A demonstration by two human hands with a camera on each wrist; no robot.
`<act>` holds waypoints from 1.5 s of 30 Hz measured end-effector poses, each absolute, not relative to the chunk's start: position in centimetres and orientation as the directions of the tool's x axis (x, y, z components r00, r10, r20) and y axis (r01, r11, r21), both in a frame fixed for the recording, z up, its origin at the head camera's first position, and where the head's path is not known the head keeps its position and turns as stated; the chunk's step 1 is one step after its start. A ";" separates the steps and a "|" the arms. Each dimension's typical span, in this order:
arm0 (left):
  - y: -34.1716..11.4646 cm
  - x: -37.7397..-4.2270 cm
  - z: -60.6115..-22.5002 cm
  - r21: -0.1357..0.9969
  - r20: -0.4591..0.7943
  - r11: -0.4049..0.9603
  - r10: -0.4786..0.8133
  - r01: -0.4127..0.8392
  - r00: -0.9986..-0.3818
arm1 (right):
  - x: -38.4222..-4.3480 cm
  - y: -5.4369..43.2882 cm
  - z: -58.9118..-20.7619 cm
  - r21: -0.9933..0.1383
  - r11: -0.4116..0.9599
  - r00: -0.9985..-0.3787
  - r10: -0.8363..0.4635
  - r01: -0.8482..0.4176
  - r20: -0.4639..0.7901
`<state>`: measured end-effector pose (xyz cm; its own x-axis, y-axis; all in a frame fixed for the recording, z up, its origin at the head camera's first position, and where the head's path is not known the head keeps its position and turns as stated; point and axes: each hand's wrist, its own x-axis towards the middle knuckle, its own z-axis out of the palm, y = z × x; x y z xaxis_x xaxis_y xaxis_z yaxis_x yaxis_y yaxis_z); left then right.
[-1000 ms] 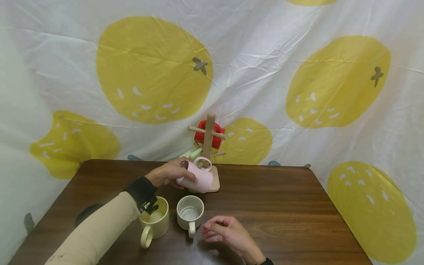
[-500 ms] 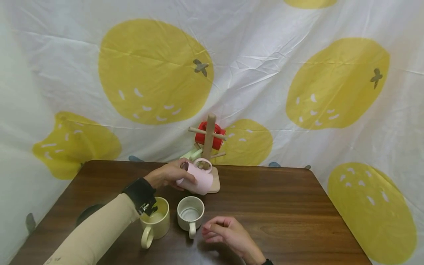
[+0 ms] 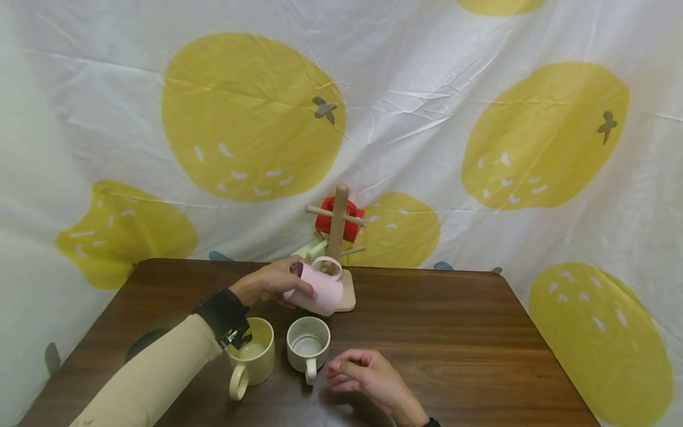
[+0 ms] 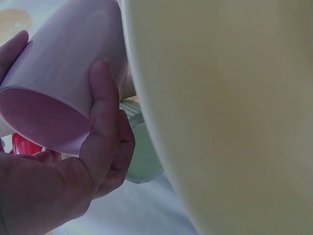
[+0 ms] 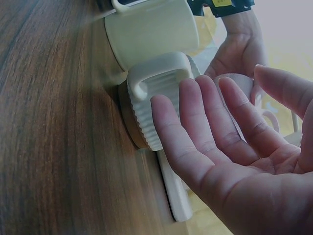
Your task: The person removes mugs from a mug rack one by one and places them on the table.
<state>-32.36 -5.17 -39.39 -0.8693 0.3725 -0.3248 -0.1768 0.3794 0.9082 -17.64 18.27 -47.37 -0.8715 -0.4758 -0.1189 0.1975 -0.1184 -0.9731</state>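
My left hand (image 3: 278,280) grips a pink mug (image 3: 323,290) around its body, thumb on one side. The mug lies tilted on its side, mouth toward the hand and handle up, in front of the wooden mug tree (image 3: 337,231). Whether its handle touches a peg I cannot tell. My right hand (image 3: 370,379) hovers near the table's front, fingers loosely bent, holding nothing. Just left of it stands a ribbed off-white mug (image 3: 308,344). A pale yellow mug (image 3: 251,356) stands under my left wrist and fills much of the left wrist view.
On the mug tree hang a red mug (image 3: 323,223) and a light green mug (image 3: 309,250), the latter partly hidden. A dark round item (image 3: 144,341) lies partly behind my left sleeve. A fruit-printed cloth (image 3: 405,136) hangs behind the wooden table (image 3: 453,332).
The view shifts slightly. Both hands and the pink mug stay almost where they were.
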 end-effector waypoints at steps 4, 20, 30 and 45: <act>-5.3 -32.2 -39.3 0.909 -0.317 0.384 0.380 -0.164 -0.869 | -17.6 18.3 -47.3 -0.974 -0.120 -0.869 -0.482 0.192 -0.112; -5.4 -31.3 -38.7 0.917 -0.299 0.372 0.408 -0.142 -0.863 | -17.6 18.3 -47.3 -0.976 -0.116 -0.864 -0.493 0.185 -0.106; -5.3 -31.0 -38.3 0.916 -0.299 0.381 0.434 -0.128 -0.849 | -17.8 18.6 -47.2 -0.980 -0.114 -0.868 -0.490 0.161 -0.086; -4.9 -30.6 -37.8 0.909 -0.292 0.405 0.458 -0.095 -0.840 | -17.9 19.5 -46.6 -0.982 -0.132 -0.882 -0.468 0.134 -0.058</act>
